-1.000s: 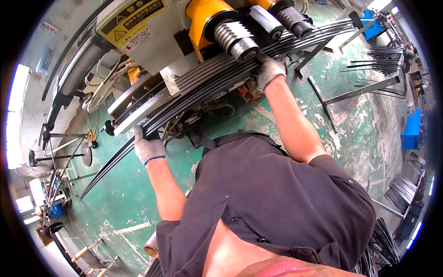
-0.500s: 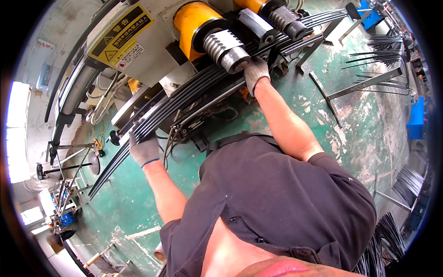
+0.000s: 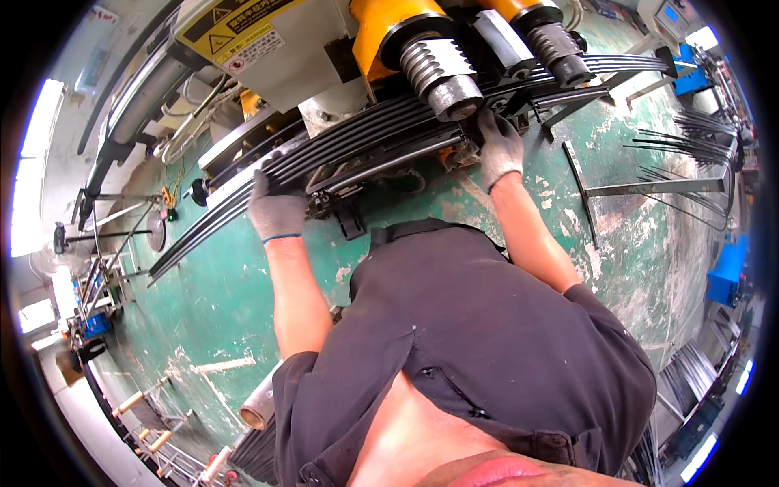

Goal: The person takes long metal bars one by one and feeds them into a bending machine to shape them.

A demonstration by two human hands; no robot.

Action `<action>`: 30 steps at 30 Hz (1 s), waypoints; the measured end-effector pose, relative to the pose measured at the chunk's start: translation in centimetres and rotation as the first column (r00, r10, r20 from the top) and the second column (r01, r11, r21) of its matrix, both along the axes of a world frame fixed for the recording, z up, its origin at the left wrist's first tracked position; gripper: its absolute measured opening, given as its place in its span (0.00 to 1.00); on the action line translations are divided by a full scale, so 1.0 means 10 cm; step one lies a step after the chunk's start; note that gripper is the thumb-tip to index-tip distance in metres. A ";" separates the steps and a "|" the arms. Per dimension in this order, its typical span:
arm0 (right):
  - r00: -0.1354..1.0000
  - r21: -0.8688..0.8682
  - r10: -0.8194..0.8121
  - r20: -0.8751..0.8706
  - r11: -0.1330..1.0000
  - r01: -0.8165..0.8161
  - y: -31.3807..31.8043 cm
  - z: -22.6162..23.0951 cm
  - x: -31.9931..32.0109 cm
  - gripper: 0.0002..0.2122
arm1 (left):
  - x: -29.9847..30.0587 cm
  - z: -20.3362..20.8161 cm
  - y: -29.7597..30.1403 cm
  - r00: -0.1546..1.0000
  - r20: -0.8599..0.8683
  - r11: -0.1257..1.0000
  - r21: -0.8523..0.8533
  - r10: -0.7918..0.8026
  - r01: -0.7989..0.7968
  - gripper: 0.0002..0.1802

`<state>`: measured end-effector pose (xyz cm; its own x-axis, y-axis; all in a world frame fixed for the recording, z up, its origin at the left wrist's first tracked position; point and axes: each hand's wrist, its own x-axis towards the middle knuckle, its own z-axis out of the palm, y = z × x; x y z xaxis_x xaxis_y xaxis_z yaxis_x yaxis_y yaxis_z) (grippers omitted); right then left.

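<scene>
ok so the thing to look at here is how the rods (image 3: pixel 349 134) lie relative to the hands. It's a bunch of long black rods, more or less side by side, with the long axis running slantwise along the machine's (image 3: pixel 304 69) near edge: one end pokes out past its left corner, low over the green floor (image 3: pixel 203 312), the other goes up and right behind the fat ridged roller (image 3: pixel 442 77) and on toward a dark block (image 3: pixel 665 62) at the far end.

Left hand (image 3: pixel 277 213) is the nearer one imo. It's at the left corner of that edge, right up against the rods from the person's side, thumb up and the rest tucked underneath, so it looks like it's grasping them, though the fingertips are hidden. From that grip, most of the rod length lies up and to the right.

Right hand (image 3: pixel 501 154) is just below the line of rods, fingers pointing up by the roller's tip. Can't tell if it's gripping anything or even touching the rods. Any push along their length would have to follow that slant, not go straight away from the body.
</scene>
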<state>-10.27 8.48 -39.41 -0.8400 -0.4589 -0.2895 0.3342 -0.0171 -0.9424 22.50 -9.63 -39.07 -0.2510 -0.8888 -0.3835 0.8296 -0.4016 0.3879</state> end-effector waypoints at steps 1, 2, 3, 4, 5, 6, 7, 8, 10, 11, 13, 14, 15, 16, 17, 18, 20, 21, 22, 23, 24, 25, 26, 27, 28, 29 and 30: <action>1.000 0.007 0.005 0.009 1.000 -0.005 0.11 -0.15 -0.08 0.22 | 0.15 0.03 -0.04 0.998 0.044 0.996 -0.070 -0.049 0.052 0.22; 0.999 0.031 0.026 0.023 0.999 -0.027 0.22 -0.22 -0.11 0.22 | 0.42 -0.08 -0.16 0.998 0.030 0.994 -0.103 0.049 -0.046 0.23; 0.999 0.055 0.039 0.034 0.998 -0.041 0.34 -0.28 -0.13 0.21 | 0.72 -0.22 -0.31 0.990 0.012 0.981 -0.136 0.139 -0.136 0.23; 0.999 0.083 0.022 0.042 0.996 -0.026 0.46 -0.38 -0.16 0.20 | 0.97 -0.30 -0.43 0.974 0.031 0.968 -0.119 0.225 -0.220 0.24; 0.999 0.108 0.008 0.050 0.994 -0.013 0.57 -0.50 -0.20 0.18 | 1.16 -0.33 -0.50 0.949 0.052 0.946 -0.107 0.312 -0.305 0.24; 0.997 0.121 0.015 0.075 0.992 -0.024 0.71 -0.62 -0.25 0.18 | 1.22 -0.27 -0.51 0.952 0.100 0.951 -0.139 0.291 -0.276 0.24; 0.995 0.153 0.004 0.099 0.988 -0.019 0.81 -0.66 -0.25 0.18 | 1.23 -0.26 -0.53 0.936 0.188 0.952 -0.130 0.297 -0.276 0.23; 0.993 0.185 -0.010 0.117 0.983 -0.011 0.90 -0.68 -0.26 0.19 | 1.16 -0.25 -0.51 0.945 0.201 0.962 -0.141 0.258 -0.232 0.23; 0.988 0.217 -0.047 0.150 0.976 0.014 1.00 -0.76 -0.28 0.20 | 0.89 -0.23 -0.40 0.934 0.279 0.968 -0.175 0.224 -0.180 0.23; 0.986 0.209 -0.048 0.158 0.978 0.015 1.01 -0.80 -0.30 0.20 | 0.77 -0.23 -0.38 0.944 0.239 0.967 -0.164 0.229 -0.193 0.22; 0.983 0.194 -0.045 0.177 0.981 0.010 1.01 -0.84 -0.33 0.20 | 0.51 -0.25 -0.28 0.934 0.251 0.958 -0.197 0.255 -0.209 0.23; 0.985 0.188 -0.021 0.170 0.982 -0.012 1.00 -0.85 -0.35 0.20 | 0.44 -0.26 -0.25 0.941 0.267 0.961 -0.235 0.209 -0.147 0.23; 0.987 0.182 0.004 0.164 0.983 -0.034 0.97 -0.85 -0.37 0.20 | 0.37 -0.34 -0.24 0.943 0.267 0.954 -0.272 0.200 -0.125 0.24; 0.987 0.177 0.029 0.155 0.983 -0.057 0.94 -0.86 -0.39 0.20 | 0.25 -0.32 -0.18 0.945 0.275 0.956 -0.274 0.178 -0.100 0.24; 0.989 0.163 0.052 0.141 0.984 -0.075 0.90 -0.88 -0.41 0.19 | 0.13 -0.25 -0.10 0.945 0.287 0.958 -0.276 0.158 -0.076 0.24; 0.989 0.149 0.077 0.127 0.984 -0.096 0.84 -0.90 -0.43 0.19 | 0.08 -0.20 -0.06 0.983 0.158 0.975 -0.214 0.092 -0.057 0.25; 0.988 0.216 0.148 0.034 0.964 -0.152 0.74 -0.88 -0.41 0.18 | 0.00 -0.20 0.02 0.970 0.230 0.991 -0.124 0.081 -0.053 0.25; 0.980 0.297 0.195 -0.042 0.939 -0.174 0.73 -0.81 -0.39 0.18 | -0.09 -0.15 0.09 0.971 0.231 0.998 -0.016 0.069 -0.067 0.25; 0.958 0.363 0.260 -0.119 0.909 -0.202 0.65 -0.77 -0.37 0.17 | -0.09 -0.20 0.12 0.975 0.222 1.000 -0.016 0.004 -0.001 0.25; 0.967 0.256 0.246 0.063 0.933 -0.254 0.68 -1.06 -0.47 0.23 | -0.06 -0.25 0.11 0.974 0.218 0.998 -0.019 -0.057 0.062 0.25; 0.964 0.206 0.229 0.132 0.945 -0.253 0.66 -1.04 -0.44 0.22 | -0.03 -0.27 0.09 0.991 0.123 0.998 -0.022 -0.057 0.060 0.25; 0.960 0.213 0.245 0.137 0.939 -0.270 0.68 -1.08 -0.44 0.20 | 0.03 -0.28 0.06 0.998 0.021 0.998 -0.027 -0.058 0.059 0.25; 0.947 0.202 0.267 0.182 0.932 -0.301 0.71 -1.12 -0.44 0.17 | 0.08 -0.21 0.07 1.000 0.013 0.999 -0.035 -0.005 0.005 0.26; 0.942 0.242 0.292 0.163 0.914 -0.325 0.75 -1.20 -0.46 0.16 | 0.16 -0.10 0.08 0.999 0.004 0.999 -0.038 0.040 -0.039 0.27; 0.941 0.245 0.282 0.189 0.914 -0.323 0.80 -1.28 -0.47 0.16 | 0.29 0.02 0.09 0.988 0.071 0.991 -0.017 0.134 -0.133 0.28; 0.941 0.285 0.263 0.214 0.904 -0.318 0.86 -1.43 -0.51 0.15 | 0.52 -0.01 0.04 0.982 0.087 0.984 -0.077 0.167 -0.160 0.29; 0.936 0.338 0.275 0.218 0.879 -0.337 0.90 -1.49 -0.53 0.15 | 0.85 -0.10 -0.01 0.977 0.088 0.977 -0.097 0.196 -0.187 0.30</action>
<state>-15.54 17.47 -54.32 -0.6033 -0.5217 -0.6032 0.4115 0.4443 -0.7958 30.99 -9.69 -40.03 -0.0382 -0.9479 -0.3162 0.8447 -0.1997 0.4965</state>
